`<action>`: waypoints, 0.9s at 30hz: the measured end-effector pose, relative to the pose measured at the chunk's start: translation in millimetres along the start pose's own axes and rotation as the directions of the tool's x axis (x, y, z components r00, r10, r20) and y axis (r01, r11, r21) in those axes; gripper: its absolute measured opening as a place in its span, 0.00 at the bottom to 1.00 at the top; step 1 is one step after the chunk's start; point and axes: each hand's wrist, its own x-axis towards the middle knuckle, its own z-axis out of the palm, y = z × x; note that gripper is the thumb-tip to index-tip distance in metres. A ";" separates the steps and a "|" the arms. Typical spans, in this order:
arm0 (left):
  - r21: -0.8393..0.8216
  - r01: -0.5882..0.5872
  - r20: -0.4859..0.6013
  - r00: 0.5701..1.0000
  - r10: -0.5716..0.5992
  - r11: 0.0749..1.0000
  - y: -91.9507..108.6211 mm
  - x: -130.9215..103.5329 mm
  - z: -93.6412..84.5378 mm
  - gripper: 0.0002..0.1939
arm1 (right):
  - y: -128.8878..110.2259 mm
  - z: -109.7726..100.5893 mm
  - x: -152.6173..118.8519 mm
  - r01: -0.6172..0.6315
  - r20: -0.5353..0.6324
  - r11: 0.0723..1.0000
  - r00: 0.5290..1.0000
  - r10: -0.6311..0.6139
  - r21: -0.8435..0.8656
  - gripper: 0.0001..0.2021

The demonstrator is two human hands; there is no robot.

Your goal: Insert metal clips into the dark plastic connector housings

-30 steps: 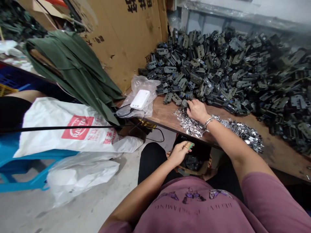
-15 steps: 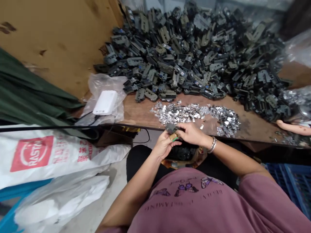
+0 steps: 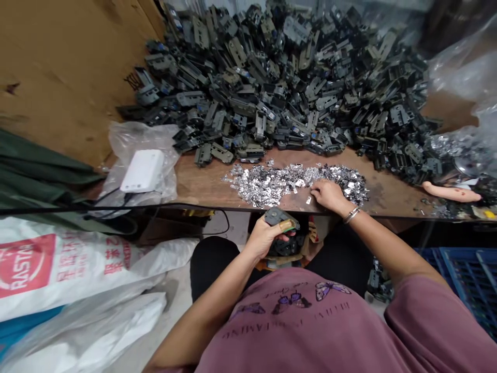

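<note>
Dark part (image 3: 275, 215) (half-hidden) in left hand (image 3: 263, 237) — right hand (image 3: 330, 196): pinch unclear.

The desk (image 3: 202, 181) is reddish brown. On it, a heap of parts (image 3: 252, 93) mixes charcoal, black and grey-green, flecked with blue; nearer the desk's front edge, small metal pieces (image 3: 260, 184) shine silver. At its left end, a box (image 3: 142, 170) is white. Left of the desk, a cloth (image 3: 31, 166) is dark green; below that end, a sack (image 3: 91, 264) is white with a red block, white lettering and red characters. In front of the desk, the part (image 3: 275, 215) in the left hand (image 3: 266, 235) is dark grey, the thumb wrap (image 3: 287, 225) golden yellow edged green, the shirt (image 3: 303, 331) mauve with purple-and-black butterflies.
</note>
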 end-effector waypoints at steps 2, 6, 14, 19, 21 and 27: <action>0.024 -0.023 -0.019 1.000 0.023 0.999 -0.3 -1.4 -0.4 0.20 | -3.2 1.4 0.0 -0.019 0.002 0.999 1.000 0.019 0.032 0.10; 0.051 -0.078 -0.066 0.994 0.082 0.996 -1.6 -4.1 -8.4 0.20 | 7.0 2.8 -10.9 -0.098 0.071 0.987 0.993 0.090 0.124 0.14; 0.135 -0.107 -0.091 0.989 0.120 0.985 -1.9 -1.1 0.1 0.21 | 17.9 0.4 -22.4 -0.096 -0.013 0.993 0.995 0.095 -0.069 0.13; 0.242 -0.209 -0.079 0.969 0.234 0.948 -0.7 2.7 3.1 0.21 | 2.0 -2.4 -22.2 -0.031 -0.048 0.999 0.998 0.033 0.041 0.10; 0.289 -0.245 -0.080 0.957 0.278 0.925 0.9 2.9 3.4 0.21 | -12.4 -7.9 -30.3 0.062 -0.107 0.964 0.994 -0.035 0.260 0.07; 0.408 -0.354 -0.032 0.916 0.400 0.842 5.6 -0.9 9.6 0.20 | -61.2 -26.6 -56.6 0.323 -0.170 0.845 0.946 -0.276 0.426 0.04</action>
